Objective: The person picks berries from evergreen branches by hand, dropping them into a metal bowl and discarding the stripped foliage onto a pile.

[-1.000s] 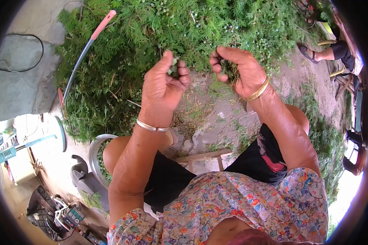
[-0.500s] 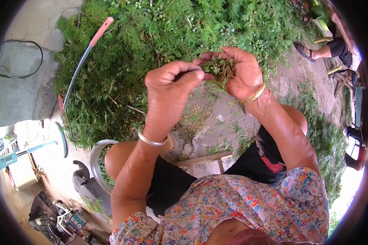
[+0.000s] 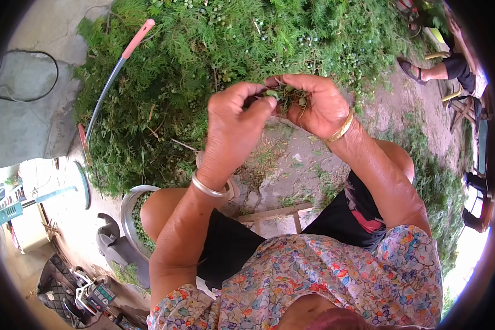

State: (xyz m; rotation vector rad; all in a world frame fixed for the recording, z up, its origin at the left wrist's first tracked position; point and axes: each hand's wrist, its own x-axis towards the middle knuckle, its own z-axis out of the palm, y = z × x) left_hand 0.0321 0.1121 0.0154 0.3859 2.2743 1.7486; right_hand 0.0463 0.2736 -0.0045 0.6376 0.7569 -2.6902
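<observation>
My left hand (image 3: pixel 231 118), a silver bangle on its wrist, is closed, thumb and finger pinched on a green berry (image 3: pixel 271 94). It meets the fingertips of my right hand (image 3: pixel 324 107), which wears a gold bangle and is curled around a small clump of evergreen sprigs (image 3: pixel 294 99). The fingers partly hide the clump. Beyond both hands spreads a big heap of evergreen branches (image 3: pixel 203 49) dotted with pale green berries. Beside my left knee is a metal basin (image 3: pixel 127 212) holding green berries, partly covered by my leg.
A curved grey tool with a pink handle (image 3: pixel 137 39) lies against the heap's left side. Grey shoes (image 3: pixel 118 247) and a dark quilted bag (image 3: pixel 58 286) are at lower left. Another person's sandaled foot (image 3: pixel 415 71) shows at right. Loose sprigs litter the ground.
My left hand has shifted slightly right, its pinch now against the right hand's fingers. My right hand has curled further over the sprigs, its fingertips lower than before.
</observation>
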